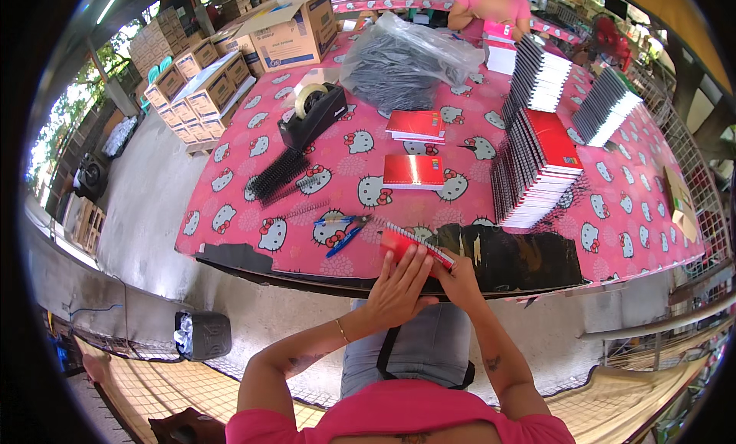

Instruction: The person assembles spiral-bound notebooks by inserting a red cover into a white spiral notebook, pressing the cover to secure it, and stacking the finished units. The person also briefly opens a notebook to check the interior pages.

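Note:
At the near table edge lies a red-covered notebook (393, 243), turned at a slant. A dark wire spiral coil (408, 234) runs along its far edge, and its left end sticks out past the cover. My left hand (400, 284) rests flat on the cover, fingers stretched out. Round the right end of the notebook, by the coil, my right hand (458, 281) is closed; its fingertips are partly hidden. Just left of the notebook are blue pens (346, 241). Farther off lie two small groups of red notebooks (413, 172) (416, 125).
Tall stacks of spiral notebooks (534, 168) stand at the right. Loose black coils (280, 174) and a tape dispenser (313, 114) lie left, near a plastic bag of coils (399, 64). Cartons (295, 34) stand behind. Across the table is another person (494, 11).

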`<state>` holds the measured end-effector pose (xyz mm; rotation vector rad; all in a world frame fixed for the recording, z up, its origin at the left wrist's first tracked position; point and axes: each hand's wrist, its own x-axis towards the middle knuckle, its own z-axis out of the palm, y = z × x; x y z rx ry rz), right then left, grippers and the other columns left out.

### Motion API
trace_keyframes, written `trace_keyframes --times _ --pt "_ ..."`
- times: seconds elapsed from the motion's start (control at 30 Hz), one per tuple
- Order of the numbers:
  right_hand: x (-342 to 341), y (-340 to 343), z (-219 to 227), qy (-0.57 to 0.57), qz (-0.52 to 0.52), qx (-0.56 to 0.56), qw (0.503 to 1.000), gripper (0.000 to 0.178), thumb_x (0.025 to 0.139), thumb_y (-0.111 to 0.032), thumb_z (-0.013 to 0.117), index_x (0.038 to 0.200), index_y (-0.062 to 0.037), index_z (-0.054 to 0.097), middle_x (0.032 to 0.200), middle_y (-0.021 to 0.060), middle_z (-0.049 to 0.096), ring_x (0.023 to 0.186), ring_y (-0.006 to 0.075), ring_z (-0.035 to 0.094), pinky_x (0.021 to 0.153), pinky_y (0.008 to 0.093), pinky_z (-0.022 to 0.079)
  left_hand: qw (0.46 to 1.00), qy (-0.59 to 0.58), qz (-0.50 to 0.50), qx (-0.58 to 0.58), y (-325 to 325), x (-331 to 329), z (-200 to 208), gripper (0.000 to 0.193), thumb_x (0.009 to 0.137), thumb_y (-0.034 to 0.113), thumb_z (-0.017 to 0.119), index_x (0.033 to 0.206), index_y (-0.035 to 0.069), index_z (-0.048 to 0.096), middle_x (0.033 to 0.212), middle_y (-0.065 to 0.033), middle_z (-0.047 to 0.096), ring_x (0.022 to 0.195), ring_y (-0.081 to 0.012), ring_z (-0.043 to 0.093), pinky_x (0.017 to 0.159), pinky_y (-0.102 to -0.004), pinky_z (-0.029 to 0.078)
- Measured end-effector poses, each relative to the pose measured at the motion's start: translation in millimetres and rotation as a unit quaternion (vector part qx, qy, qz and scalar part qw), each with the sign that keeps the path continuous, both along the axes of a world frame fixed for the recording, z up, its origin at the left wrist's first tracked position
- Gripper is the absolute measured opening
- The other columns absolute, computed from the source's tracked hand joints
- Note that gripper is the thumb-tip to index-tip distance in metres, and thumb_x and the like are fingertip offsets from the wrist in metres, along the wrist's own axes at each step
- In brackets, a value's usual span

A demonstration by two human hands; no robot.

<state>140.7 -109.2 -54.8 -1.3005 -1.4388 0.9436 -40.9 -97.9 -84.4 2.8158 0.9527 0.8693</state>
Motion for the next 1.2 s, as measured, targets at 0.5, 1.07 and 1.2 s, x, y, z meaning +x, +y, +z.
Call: trace_keyframes --times 0.5,1.07,1.2 --pt "7.0 4.0 -9.6 -0.018 0.011 -0.001 1.0 0.035 0.09 -0.001 0.06 0.125 0.0027 0.061 0.089 0.0219 0.07 0.071 0.0214 0.064 0.072 0.0352 0.053 0.998 0.066 -0.022 0.003 2.8 8.5 23.3 0.088 0.096 0.064 0.038 0.152 -0.003 0.032 0.159 -0.0225 0.029 0.15 -0.0371 0.024 0.119 -0.0603 0.009" --pt "-18.5 -25.1 57.4 -0.165 -0.015 0.171 0.971 0.077 0.079 -0.017 0.08 0.147 -0.0118 0.046 0.141 0.0218 0.044 0.122 0.0366 0.052 0.103 0.0428 0.044 0.813 -0.355 -0.028 -0.46 3.0 4.2 62.2 0.056 0.096 0.021 0.065 0.141 -0.004 0.044 0.139 -0.0244 0.05 0.13 -0.0345 0.051 0.105 -0.0403 0.041" --pt "-4.5 -1.4 70.0 -0.373 -0.045 0.28 0.883 0.051 0.081 -0.017 0.076 0.13 -0.0158 0.062 0.121 0.0113 0.059 0.108 0.0297 0.06 0.093 0.0424 0.045 0.788 -0.339 -0.088 -0.506 44.5 -6.1 54.2 0.042 0.095 0.01 0.062 0.135 0.001 0.052 0.099 -0.0079 0.063 0.094 -0.0105 0.06 0.077 -0.0275 0.049"
